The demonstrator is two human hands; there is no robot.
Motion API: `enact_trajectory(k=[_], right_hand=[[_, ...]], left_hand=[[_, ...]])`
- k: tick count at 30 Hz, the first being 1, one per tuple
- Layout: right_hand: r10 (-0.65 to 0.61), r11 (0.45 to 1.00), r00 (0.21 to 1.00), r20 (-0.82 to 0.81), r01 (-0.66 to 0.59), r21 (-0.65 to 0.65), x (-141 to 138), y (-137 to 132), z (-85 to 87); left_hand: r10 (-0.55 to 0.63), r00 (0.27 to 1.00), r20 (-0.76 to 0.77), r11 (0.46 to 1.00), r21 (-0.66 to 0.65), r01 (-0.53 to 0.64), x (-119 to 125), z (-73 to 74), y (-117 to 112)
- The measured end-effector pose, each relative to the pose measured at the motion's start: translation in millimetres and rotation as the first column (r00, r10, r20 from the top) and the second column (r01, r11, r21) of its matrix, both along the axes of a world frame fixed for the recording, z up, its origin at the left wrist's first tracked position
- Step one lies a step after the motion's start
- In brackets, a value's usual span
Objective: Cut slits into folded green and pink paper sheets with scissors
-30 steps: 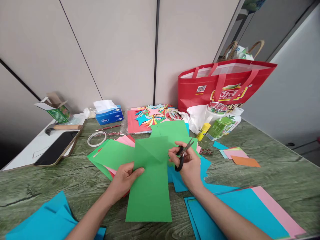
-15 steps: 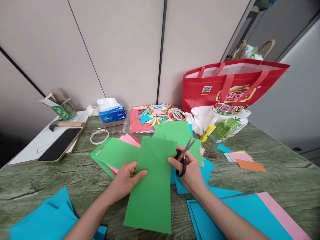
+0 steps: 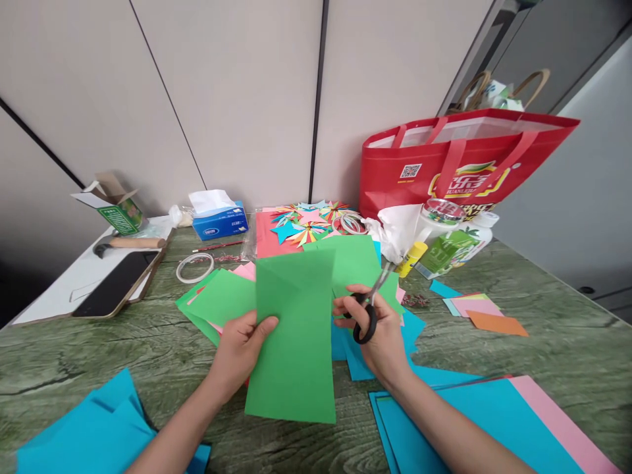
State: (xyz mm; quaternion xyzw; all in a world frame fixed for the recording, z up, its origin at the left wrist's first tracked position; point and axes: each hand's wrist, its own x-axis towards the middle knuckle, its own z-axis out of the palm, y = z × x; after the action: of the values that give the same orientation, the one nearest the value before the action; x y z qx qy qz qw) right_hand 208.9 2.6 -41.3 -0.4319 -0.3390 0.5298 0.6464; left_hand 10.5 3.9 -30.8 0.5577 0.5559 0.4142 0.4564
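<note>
A green sheet of paper (image 3: pixel 296 349) stands upright in front of me, pinched at its left edge by my left hand (image 3: pixel 244 345). Just right of the sheet, my right hand (image 3: pixel 382 332) holds a pair of black-handled scissors (image 3: pixel 366 322), with blades pointing up and away. The right fingers are apart from the paper. Behind my hands lie more green sheets (image 3: pixel 353 260), and another green and pink stack (image 3: pixel 220 296) is at the left. Blue cut pieces (image 3: pixel 415 332) show beneath and beside my right hand.
Blue sheets lie at the front left (image 3: pixel 89 428) and front right (image 3: pixel 474 421). Along the back are a blue tissue box (image 3: pixel 220 224), paper stars (image 3: pixel 309 227), a glue stick (image 3: pixel 412 260) and a red bag (image 3: pixel 395 184). A phone (image 3: pixel 116 276) and tape roll (image 3: pixel 195 268) lie left.
My right hand has let go of the green sheet and moved slightly right with the scissors. My left hand has shifted the sheet left and up.
</note>
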Motion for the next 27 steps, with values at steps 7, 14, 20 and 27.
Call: enact_trajectory(k=[7, 14, 20, 27], right_hand=[[0.463, 0.873, 0.856, 0.231, -0.485, 0.047, -11, -13, -6.0], [0.511, 0.825, 0.833, 0.21, -0.545, 0.153, -20, -21, -2.4], [0.513, 0.827, 0.837, 0.188, -0.541, 0.154, -19, -19, -4.0], [0.504, 0.834, 0.844, 0.183, -0.531, 0.149, -19, -20, -3.4]], left_hand=[[0.235, 0.915, 0.327, 0.971, -0.112, -0.21, -5, -2.1, 1], [0.191, 0.955, 0.228, 0.981, -0.059, -0.183, -1, 1.3, -3], [0.158, 0.985, 0.062, 0.984, 0.073, -0.162, 0, 3.5, -4], [0.141, 0.989, 0.042, 0.989, 0.049, -0.143, 0, 4.0, -5]])
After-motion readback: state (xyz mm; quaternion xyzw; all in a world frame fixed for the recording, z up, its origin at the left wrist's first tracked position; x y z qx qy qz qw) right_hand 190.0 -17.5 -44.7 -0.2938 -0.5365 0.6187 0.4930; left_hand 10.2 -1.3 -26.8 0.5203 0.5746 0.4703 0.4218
